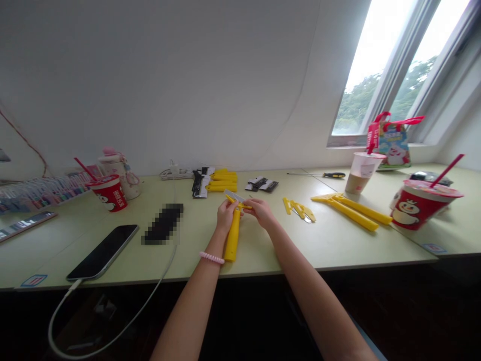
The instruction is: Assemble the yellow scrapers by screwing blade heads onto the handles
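Note:
A yellow-handled scraper (232, 240) lies between my hands, its long handle pointing toward the table's front edge. A flat metal blade (233, 196) shows at its head. My left hand (226, 214) is closed around the scraper near the head, with a pink coil band on that wrist. From the other side, the fingers of my right hand (260, 210) pinch the head's yellow end; fine details there are too small to make out. Right of my hands lie several small yellow blade pieces (299, 209). Beyond them are more yellow scraper handles (351, 209).
Behind my hands sit stacked yellow handles (223, 181) and black-and-white packets (262, 184). A screwdriver (333, 175) lies near the wall. Drinks stand at both sides, including a red cup (421, 206) at right. A phone (105, 251) with a white cable lies left.

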Available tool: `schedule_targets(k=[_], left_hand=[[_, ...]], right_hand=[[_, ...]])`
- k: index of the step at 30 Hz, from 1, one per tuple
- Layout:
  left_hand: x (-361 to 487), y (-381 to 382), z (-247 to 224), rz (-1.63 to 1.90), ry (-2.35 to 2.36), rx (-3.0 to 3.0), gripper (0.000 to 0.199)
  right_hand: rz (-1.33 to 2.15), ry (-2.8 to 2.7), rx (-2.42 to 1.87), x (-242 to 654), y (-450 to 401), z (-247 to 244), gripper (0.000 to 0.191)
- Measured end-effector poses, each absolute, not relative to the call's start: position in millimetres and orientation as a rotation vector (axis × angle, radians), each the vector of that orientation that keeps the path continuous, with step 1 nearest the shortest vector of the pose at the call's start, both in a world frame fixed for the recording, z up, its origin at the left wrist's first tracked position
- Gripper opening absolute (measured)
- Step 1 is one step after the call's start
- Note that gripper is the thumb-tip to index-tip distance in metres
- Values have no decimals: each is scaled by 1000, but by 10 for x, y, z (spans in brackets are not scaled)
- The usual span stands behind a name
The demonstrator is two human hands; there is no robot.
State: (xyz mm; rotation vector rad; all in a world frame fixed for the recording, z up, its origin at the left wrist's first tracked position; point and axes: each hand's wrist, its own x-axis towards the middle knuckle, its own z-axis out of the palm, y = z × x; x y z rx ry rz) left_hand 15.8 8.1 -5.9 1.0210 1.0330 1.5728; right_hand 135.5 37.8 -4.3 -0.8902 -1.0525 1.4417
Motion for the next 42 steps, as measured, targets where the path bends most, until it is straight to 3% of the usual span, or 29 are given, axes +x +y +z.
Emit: schedule_targets(k=[25,42], left_hand=[[143,79,-45,1595,1055,973,25],[60,197,-189,1822,1188,913,20]], right_hand=[[1376,-1090,-990,1410,353,9,9],[1417,-1161,-1030,1381,335,-12,8]])
